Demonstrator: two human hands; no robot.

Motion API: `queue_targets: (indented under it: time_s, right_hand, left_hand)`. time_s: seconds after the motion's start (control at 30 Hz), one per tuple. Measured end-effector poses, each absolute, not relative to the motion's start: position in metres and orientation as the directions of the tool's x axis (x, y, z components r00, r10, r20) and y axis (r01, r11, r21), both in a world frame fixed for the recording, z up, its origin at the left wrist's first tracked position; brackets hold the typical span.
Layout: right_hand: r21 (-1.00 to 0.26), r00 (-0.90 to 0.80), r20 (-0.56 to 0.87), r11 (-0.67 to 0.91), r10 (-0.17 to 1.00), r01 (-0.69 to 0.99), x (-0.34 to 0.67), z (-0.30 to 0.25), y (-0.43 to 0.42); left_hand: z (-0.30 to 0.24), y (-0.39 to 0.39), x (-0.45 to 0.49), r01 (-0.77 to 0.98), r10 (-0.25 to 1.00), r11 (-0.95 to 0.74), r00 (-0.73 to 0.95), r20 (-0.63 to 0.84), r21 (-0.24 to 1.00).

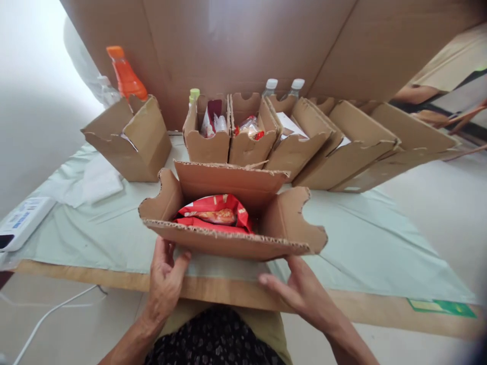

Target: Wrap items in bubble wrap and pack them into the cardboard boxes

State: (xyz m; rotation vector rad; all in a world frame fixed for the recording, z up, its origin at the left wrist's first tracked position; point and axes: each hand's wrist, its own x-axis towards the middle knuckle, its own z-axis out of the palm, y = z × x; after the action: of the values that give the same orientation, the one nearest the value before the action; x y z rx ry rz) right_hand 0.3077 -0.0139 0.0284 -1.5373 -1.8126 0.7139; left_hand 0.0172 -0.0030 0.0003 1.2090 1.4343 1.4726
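In front of me is an open-topped cardboard box point(228, 241) with notched end walls. Inside it lie red snack packets point(218, 213), one showing a food picture. My left hand point(166, 276) holds the box near its lower left, with its fingertips partly hidden by the box and its thumb pointing up along the near side. At the lower right, my right hand point(299, 289) grips the box too. Its fingers reach out of sight under the corner, and the thumb stands apart from the cardboard.
Behind stands a row of cardboard boxes, one point(207, 147) holding packages and another point(251, 149) with snack packets. At the left, an orange bottle point(127, 76) rises behind a separate box point(140, 147). A white power strip-like device point(25, 223) lies far left. Another person's arm point(416, 94) shows at right.
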Motion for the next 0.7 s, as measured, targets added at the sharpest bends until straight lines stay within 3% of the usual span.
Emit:
queue_targets:
  time_s: [0.2,0.43,0.57,0.7]
  right_hand:
    - [-0.765,0.101,0.307,0.182,0.946,0.618,0.308,0.029,0.055]
    - [-0.755,0.178,0.211,0.045,0.961,0.654,0.315,-0.015,0.054]
    - [-0.713,0.233,0.216,-0.01,0.948,0.702,0.317,-0.027,0.043]
    - [-0.699,0.274,0.185,-0.069,0.944,0.712,0.315,-0.023,0.047]
  left_hand:
    - [0.012,0.067,0.046,0.151,0.952,-0.247,-0.143,0.269,0.957]
    - [0.003,0.103,0.012,0.462,0.964,-0.22,-0.029,0.263,0.859]
    - [-0.004,0.099,-0.068,0.763,0.907,-0.108,-0.186,0.377,0.637]
    - [0.003,0.121,-0.136,0.85,0.814,0.103,-0.371,0.447,0.517]
